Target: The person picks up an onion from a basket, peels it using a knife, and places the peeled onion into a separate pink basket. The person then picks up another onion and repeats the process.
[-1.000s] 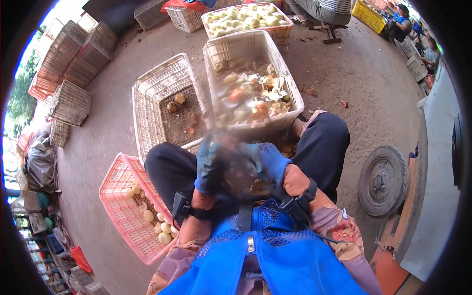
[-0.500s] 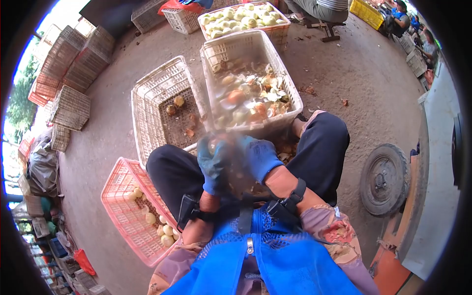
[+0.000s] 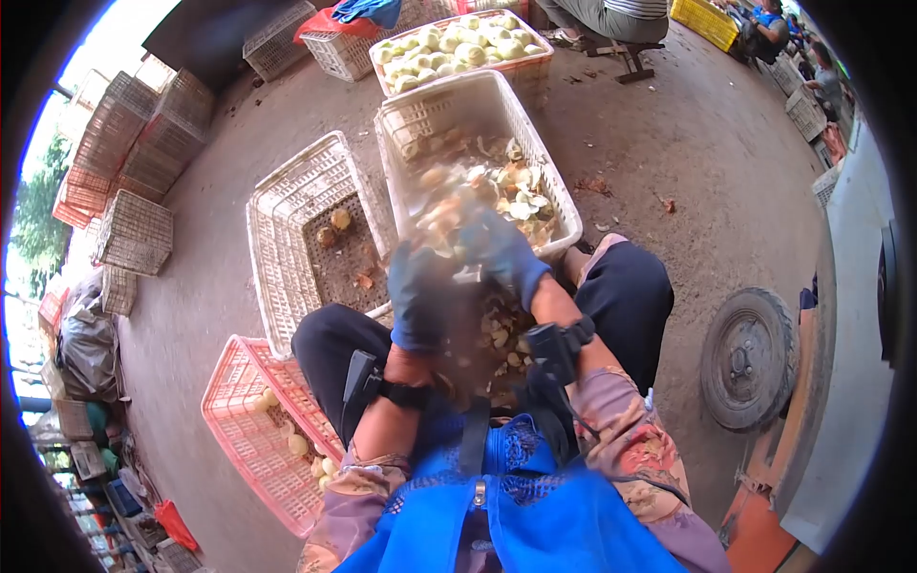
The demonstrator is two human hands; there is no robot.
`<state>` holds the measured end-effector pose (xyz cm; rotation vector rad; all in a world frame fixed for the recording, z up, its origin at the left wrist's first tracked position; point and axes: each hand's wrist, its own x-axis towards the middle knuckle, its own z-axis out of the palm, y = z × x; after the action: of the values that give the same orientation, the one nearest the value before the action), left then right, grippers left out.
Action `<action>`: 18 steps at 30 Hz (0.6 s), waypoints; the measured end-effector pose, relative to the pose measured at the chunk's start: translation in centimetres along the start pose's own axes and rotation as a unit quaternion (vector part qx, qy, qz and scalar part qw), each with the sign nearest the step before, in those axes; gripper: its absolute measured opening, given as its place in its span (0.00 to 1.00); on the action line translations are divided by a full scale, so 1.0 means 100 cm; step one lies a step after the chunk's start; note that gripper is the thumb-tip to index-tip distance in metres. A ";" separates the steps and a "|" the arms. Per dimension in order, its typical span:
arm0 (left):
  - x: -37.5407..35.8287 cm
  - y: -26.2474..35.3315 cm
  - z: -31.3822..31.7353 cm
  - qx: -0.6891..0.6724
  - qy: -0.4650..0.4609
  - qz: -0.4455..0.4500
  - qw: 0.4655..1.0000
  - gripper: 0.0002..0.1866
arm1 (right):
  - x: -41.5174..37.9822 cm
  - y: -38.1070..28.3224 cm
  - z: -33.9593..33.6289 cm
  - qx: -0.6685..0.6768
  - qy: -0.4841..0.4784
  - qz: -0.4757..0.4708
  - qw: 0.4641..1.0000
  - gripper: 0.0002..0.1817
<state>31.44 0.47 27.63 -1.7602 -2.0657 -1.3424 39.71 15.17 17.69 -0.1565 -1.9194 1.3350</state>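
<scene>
My left hand [image 3: 416, 294], in a blue-green glove, is held over my lap at the near edge of the white crate; its fingers look curled, but what they hold is blurred. My right hand [image 3: 508, 256], in a blue glove, reaches over the near rim of the crate, its fingers smeared by motion. A small pale patch between the hands is too blurred to name. Inside the white crate [image 3: 564, 205] lie onion skins [image 3: 523, 202] and trimmings. More onion pieces [image 3: 506, 344] lie on the ground between my legs.
To the left, a second white crate [image 3: 277, 258] holds a few brown onions [image 3: 334, 226]. A pink crate [image 3: 239, 420] with peeled onions stands by my left knee. A crate of peeled onions [image 3: 458, 46] stands ahead. A wheel [image 3: 748, 358] is at right. Other people sit farther off.
Both hands have moved; the right has gone forward over the crate's near rim, while the left has shifted slightly. The whole view has also shifted a little.
</scene>
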 end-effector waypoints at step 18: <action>-0.029 -0.047 0.016 -0.397 0.010 -0.283 0.873 0.11 | -0.013 -0.092 -0.009 -0.290 -0.122 0.162 0.935 0.08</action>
<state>29.15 -0.32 22.45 -1.3066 -2.2899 -2.6661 44.09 11.18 24.87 -0.6496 -2.5467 0.9735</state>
